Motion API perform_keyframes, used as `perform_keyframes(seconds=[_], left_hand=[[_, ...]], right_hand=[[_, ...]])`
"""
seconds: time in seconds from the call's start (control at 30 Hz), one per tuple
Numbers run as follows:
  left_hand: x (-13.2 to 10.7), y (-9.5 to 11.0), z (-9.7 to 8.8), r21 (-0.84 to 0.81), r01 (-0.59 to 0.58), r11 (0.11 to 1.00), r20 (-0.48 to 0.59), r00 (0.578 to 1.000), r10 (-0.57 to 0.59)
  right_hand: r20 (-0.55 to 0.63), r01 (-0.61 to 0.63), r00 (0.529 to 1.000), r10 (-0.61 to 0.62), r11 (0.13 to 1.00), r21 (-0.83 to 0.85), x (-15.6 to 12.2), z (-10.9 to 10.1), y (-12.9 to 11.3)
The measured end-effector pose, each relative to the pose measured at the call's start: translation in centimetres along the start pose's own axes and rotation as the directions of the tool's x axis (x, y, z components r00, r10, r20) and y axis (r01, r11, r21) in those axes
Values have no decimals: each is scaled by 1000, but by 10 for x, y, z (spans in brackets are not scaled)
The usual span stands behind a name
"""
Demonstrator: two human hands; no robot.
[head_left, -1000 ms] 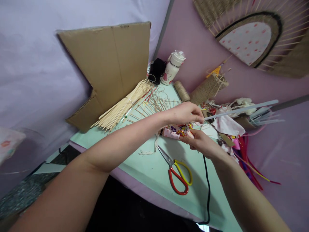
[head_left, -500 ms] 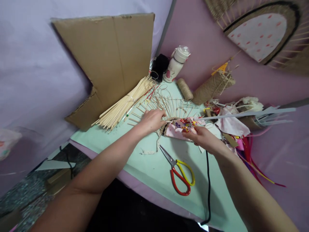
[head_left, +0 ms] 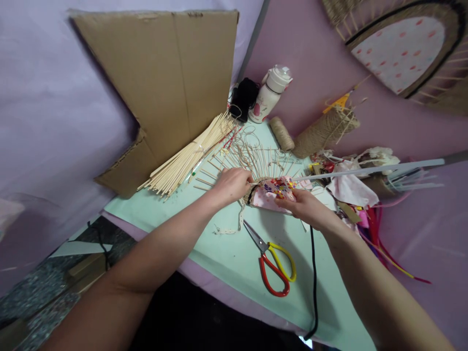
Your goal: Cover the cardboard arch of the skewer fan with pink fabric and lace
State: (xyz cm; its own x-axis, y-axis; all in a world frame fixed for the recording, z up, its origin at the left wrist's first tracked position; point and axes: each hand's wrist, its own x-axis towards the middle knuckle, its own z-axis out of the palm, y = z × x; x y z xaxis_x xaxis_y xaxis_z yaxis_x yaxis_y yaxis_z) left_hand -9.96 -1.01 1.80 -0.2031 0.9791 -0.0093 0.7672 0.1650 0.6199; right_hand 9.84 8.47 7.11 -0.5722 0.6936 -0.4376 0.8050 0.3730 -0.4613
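My left hand (head_left: 235,184) is closed in a pinch on twine at the left end of a small arched panel. The panel (head_left: 263,201) has a pink-white face, a black and twine rim, and thin sticks (head_left: 268,163) fanning out behind it. My right hand (head_left: 306,206) is wrapped round what looks like a flower-patterned glue gun (head_left: 277,187), held over the panel. A long pale glue stick (head_left: 369,171) juts rightward from it. A black cord (head_left: 315,287) runs down from beneath my right hand. Scissors (head_left: 262,245) with red and yellow handles lie in front, blades slightly apart.
Left of the panel lie a bundle of thin sticks (head_left: 193,153) and a lace strip (head_left: 240,217). Behind stand a cardboard sheet (head_left: 157,73), a white bottle (head_left: 269,95) and twine spools (head_left: 323,131). Scraps and ribbons (head_left: 373,219) crowd the right side.
My left fingers have drawn together into a tighter pinch by the panel's left end. My right hand stays in nearly the same place. The view has shifted slightly.
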Motion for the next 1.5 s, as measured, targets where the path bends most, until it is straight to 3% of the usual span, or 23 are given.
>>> perform_keyframes(seconds=[0.63, 0.97, 1.5], left_hand=[[-1, 0, 0, -7, 2, 1000, 32, 999, -2], [-2, 2, -1, -6, 20, 1000, 46, 999, -20], [-1, 2, 0, -4, 18, 1000, 41, 999, -18]], right_hand=[[30, 23, 999, -23, 1000, -12, 0, 2, 0], [1, -23, 1000, 23, 997, -76, -7, 1, -8], [-5, -7, 1000, 7, 997, -80, -8, 6, 1]])
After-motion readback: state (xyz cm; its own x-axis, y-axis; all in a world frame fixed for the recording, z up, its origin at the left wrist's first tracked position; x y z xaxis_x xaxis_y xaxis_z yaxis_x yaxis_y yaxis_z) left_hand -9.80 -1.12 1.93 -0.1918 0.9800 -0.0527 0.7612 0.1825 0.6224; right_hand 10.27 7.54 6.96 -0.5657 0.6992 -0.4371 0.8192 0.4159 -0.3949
